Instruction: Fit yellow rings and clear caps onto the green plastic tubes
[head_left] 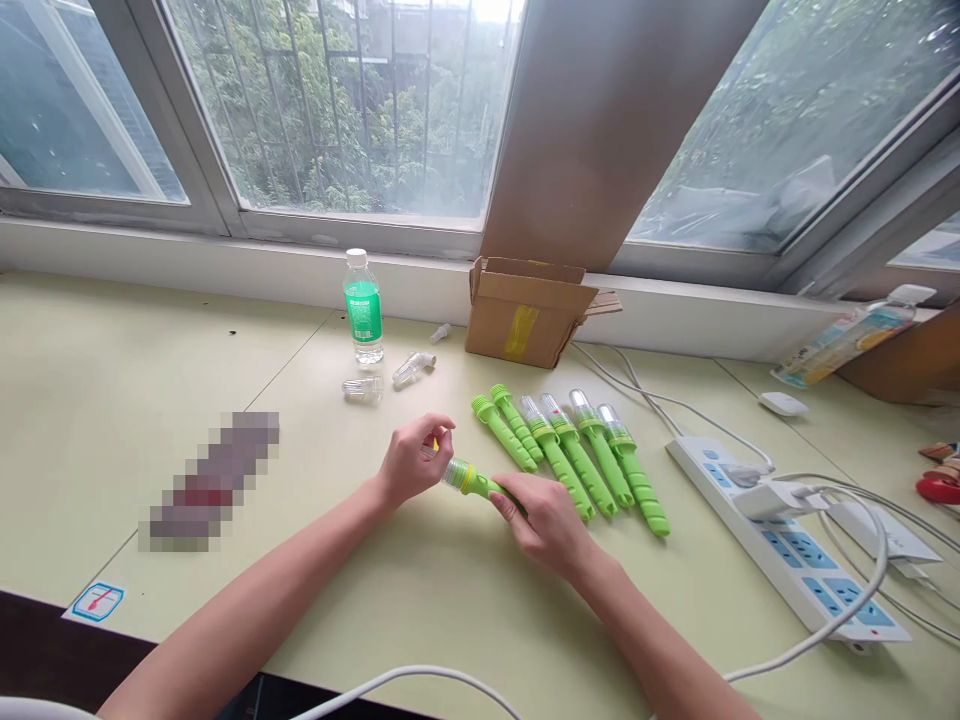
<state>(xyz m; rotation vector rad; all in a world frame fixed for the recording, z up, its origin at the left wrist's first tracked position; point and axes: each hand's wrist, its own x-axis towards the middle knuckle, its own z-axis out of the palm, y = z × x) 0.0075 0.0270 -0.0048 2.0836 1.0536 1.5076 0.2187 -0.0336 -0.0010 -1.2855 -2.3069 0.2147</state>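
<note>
My left hand (415, 458) is closed around the clear cap end of a green light stick (466, 478), which has a ribbed body and a yellow ring below the cap. My right hand (544, 520) grips the green handle end, its fingers hiding the tip. The stick lies nearly level above the table, between both hands. Just beyond my right hand, several green sticks with clear caps (592, 430) lie side by side, beside two uncapped green handles (506, 430) with threaded ends. Loose clear caps (363, 389) lie past my left hand.
A water bottle (364, 310) with a green label and an open cardboard box (525, 315) stand by the window. On the right, a white power strip (787, 540) holds plugs and cables. A pixelated dark object (214, 480) lies left. A cable (405, 675) crosses the table's front edge.
</note>
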